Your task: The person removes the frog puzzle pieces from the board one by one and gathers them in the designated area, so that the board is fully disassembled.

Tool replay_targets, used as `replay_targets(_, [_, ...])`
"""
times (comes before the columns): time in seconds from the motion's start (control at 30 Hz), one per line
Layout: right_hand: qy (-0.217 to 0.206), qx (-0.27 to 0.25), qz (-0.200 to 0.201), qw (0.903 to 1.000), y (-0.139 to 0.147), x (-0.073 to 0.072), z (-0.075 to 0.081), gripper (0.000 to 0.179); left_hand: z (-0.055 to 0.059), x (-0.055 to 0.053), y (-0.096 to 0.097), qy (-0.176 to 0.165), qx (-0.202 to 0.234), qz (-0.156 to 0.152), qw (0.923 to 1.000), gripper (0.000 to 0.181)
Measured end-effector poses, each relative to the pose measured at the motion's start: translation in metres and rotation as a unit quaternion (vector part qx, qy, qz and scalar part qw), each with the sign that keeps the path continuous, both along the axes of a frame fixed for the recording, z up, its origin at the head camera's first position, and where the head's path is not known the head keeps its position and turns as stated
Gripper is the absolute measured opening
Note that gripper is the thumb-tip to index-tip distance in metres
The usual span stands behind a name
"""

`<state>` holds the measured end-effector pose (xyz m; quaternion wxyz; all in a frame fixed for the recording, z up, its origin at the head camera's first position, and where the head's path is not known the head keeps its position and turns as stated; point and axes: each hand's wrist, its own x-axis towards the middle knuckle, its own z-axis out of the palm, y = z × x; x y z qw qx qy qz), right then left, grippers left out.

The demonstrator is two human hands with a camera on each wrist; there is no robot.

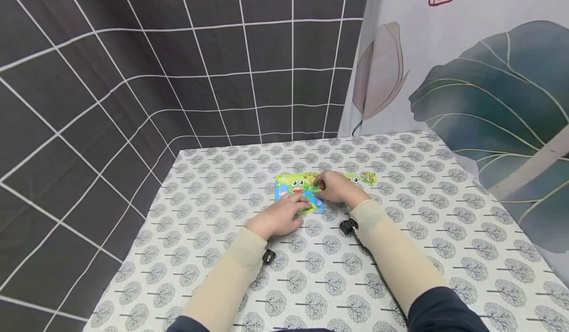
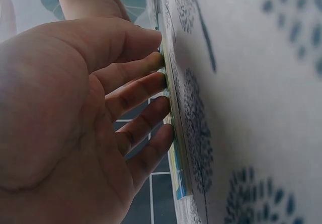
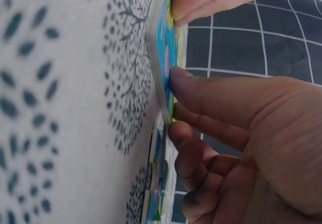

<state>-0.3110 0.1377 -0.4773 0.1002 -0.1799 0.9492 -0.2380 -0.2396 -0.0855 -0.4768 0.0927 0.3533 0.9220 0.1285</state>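
Note:
A thin picture board (image 1: 282, 186) with a green big-eyed cartoon face lies on the patterned cloth, like a children's puzzle. My left hand (image 1: 280, 215) is over its lower left part. In the left wrist view the fingers (image 2: 146, 116) are spread and fairly straight, their tips on the board's surface. My right hand (image 1: 339, 187) is at the board's right side. The right wrist view shows its thumb (image 3: 201, 93) touching the blue printed face, the index tip beside it and the other fingers bent near the corner. Whether it pinches a piece I cannot tell.
Right of the board, partly behind my right hand, lie brightly printed flat pieces (image 1: 368, 178), one with cartoon eyes. The tree-print tablecloth (image 1: 213, 258) covers the table. A dark gridded curtain (image 1: 213, 50) and a leaf-printed white curtain (image 1: 400, 119) stand behind and beside it.

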Motion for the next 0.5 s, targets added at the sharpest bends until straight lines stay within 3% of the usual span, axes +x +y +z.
replay_targets(0.5, [-0.019, -0.017, -0.007, 0.9997, -0.0016, -0.0024, -0.0069, 0.041, -0.0022, 0.0004, 0.0005, 0.001, -0.01, -0.006, 0.9999, 0.052])
